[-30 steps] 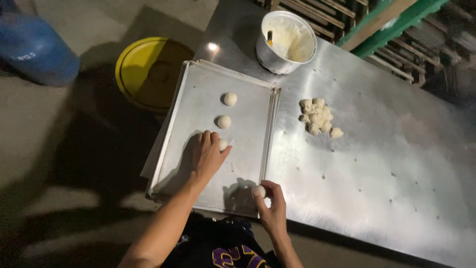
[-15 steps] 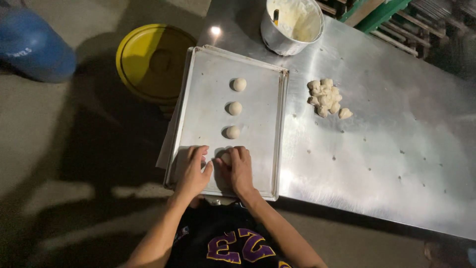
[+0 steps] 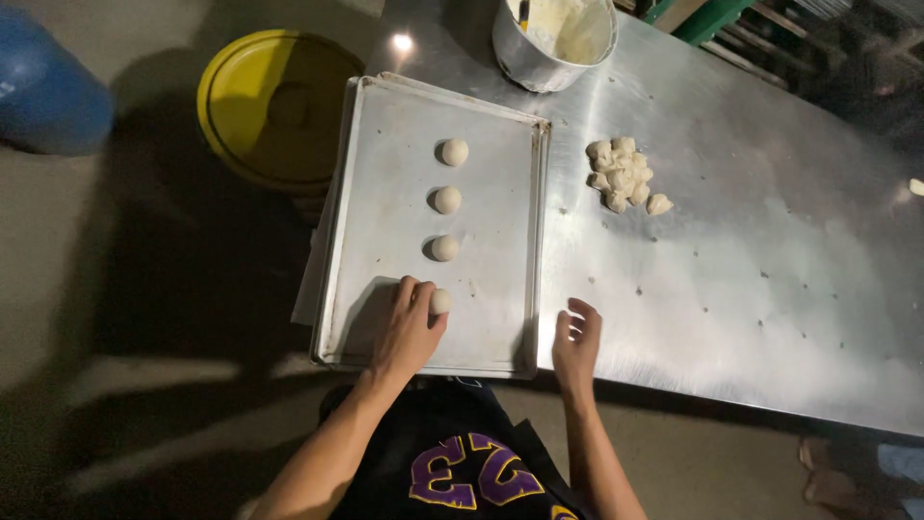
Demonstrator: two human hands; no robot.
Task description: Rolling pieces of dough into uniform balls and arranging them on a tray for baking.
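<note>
Your left hand point(image 3: 409, 332) rests at the near end of the metal tray point(image 3: 385, 193), fingers loosely curled with the thumb and fingertips touching a small dough ball point(image 3: 440, 301), which sits on the tray just beside them rather than lifted off it; you are touching it, not pinching it. Half a second ago both of your hands were together over this same spot; now your right hand point(image 3: 577, 342) has come off the tray and hovers over the bare steel bench point(image 3: 751, 289) just past the tray's right rim, fingers curled and slightly apart, holding nothing. That reads as the ball just set in place and being let go. It lies fourth in a straight line with three other dough balls: the nearest point(image 3: 445, 247), the middle one point(image 3: 447, 199) and the far one point(image 3: 454, 152), all evenly spaced and apart from one another. A second ago only two balls lay clear in that line, so the row has grown. Farther out on the bench, well apart from your right hand, sits a heap of cut dough pieces point(image 3: 624, 175), and beyond the tray a metal bowl point(image 3: 553, 39) of pale dough. A yellow lidded bucket point(image 3: 265, 106) stands on the floor to the left of the tray.
</note>
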